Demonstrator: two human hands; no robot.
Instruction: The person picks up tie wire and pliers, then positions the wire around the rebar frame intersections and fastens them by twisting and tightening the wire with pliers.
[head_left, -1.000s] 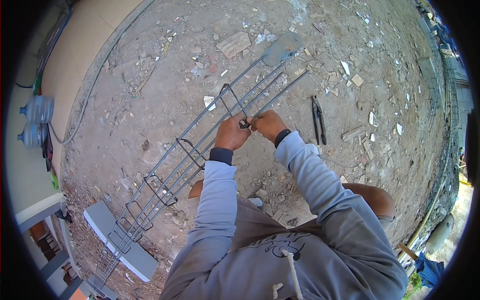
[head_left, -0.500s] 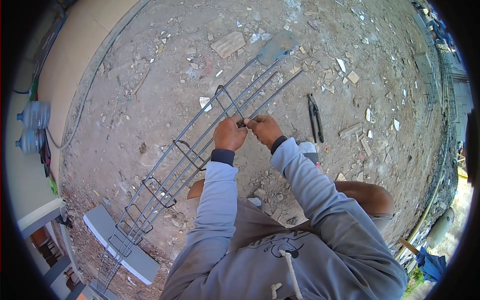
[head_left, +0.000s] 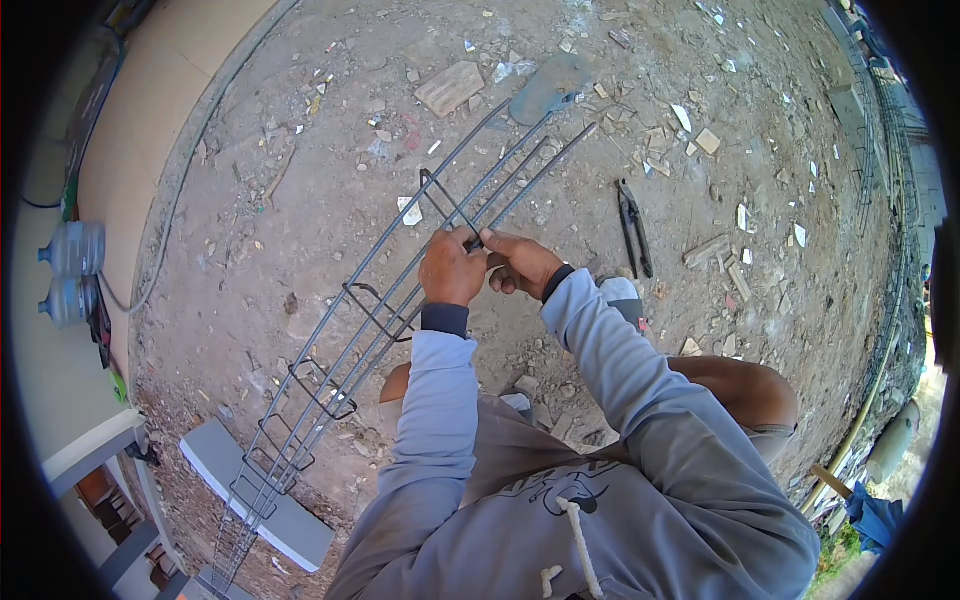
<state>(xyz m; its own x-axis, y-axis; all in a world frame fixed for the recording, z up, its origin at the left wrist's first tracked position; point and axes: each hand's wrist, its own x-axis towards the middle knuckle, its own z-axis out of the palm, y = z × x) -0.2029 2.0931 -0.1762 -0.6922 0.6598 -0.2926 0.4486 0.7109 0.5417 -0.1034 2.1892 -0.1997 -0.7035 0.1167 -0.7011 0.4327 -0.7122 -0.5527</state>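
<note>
A long rebar cage [head_left: 318, 345] runs diagonally from the lower left to the upper middle, its bars joined by bent wire stirrups. My left hand [head_left: 453, 270] is closed round its bars near the far end. Beside it, my right hand [head_left: 525, 263] pinches the corner of a square stirrup [head_left: 447, 195], thumb pointing left and the other fingers curled. The fingers hide the joint between stirrup and bar. To the right of my hands, dark long-handled pincers [head_left: 634, 230] lie on the ground.
A pale block [head_left: 215, 460] lies under the cage's near end. Wood scraps [head_left: 450, 88], a flat bluish-grey piece [head_left: 548, 90] and stone chips litter the dirt. Water bottles [head_left: 72, 275] stand at the left by the wall. More rebar [head_left: 885, 190] lies along the right edge.
My right hand has turned and its lower fingers have come into sight. The far bar ends have shifted slightly to the left, and the view has moved a little.
</note>
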